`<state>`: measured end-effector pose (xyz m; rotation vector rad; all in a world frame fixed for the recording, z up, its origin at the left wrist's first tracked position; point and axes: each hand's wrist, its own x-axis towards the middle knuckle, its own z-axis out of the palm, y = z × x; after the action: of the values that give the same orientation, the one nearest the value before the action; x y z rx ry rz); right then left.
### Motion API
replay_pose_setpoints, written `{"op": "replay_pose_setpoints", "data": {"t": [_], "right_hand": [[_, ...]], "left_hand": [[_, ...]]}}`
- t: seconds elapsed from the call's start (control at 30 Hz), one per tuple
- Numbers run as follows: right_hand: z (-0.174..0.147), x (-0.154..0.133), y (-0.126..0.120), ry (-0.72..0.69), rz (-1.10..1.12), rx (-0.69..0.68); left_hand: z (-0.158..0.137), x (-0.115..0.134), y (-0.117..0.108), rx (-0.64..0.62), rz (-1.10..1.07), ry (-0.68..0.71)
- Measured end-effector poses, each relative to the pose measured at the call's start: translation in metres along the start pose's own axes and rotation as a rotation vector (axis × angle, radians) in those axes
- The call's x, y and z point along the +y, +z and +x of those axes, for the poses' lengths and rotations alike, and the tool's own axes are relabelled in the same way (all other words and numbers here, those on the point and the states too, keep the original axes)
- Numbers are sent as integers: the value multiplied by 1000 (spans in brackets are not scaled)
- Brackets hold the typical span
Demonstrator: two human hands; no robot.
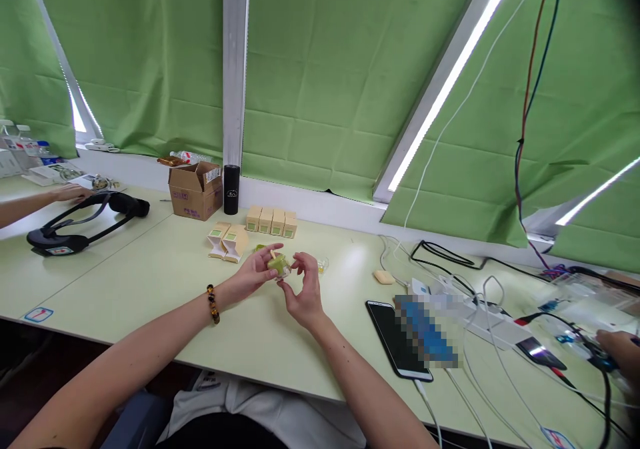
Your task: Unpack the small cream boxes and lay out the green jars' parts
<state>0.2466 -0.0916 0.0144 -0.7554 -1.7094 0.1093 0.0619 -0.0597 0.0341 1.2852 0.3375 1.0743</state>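
Note:
Over the middle of the table, my left hand [257, 270] grips a small green object [278, 263] with a clear lower end and a pale stick-like part on top. Its exact kind is too small to make out. Beside its clear end is my right hand [305, 295], thumb and forefinger apart; whether the fingertips touch it I cannot tell. Just beyond my left fingers a bit of another green thing [260, 247] shows. Right of the object lies a small clear plastic piece [323, 265] with some yellow in it.
Small boxes [271, 222] stand in a row behind my hands, with opened ones [227, 241] to their left. Farther back are a cardboard box [195, 192] and a black tumbler [231, 190]. A phone [397, 339] and cables lie right. Other people's hands [75, 193] show at both sides.

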Motion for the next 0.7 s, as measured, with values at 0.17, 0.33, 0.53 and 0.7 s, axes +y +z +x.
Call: {"op": "replay_pose_setpoints", "data": {"t": [0.17,0.33,0.53,0.7], "right_hand": [[4,-3,-2,298,219,-109],[2,4,6,435,242,-132],[-1,8,8,435,224,-107],[-3,6,7,339,72,-106]], "left_hand": [[4,-1,-18,79,-66,31],[3,-8,-12,7,16,-9],[0,-6,-3,62,462,128],[0,-11,-2,182,821,265]]}}
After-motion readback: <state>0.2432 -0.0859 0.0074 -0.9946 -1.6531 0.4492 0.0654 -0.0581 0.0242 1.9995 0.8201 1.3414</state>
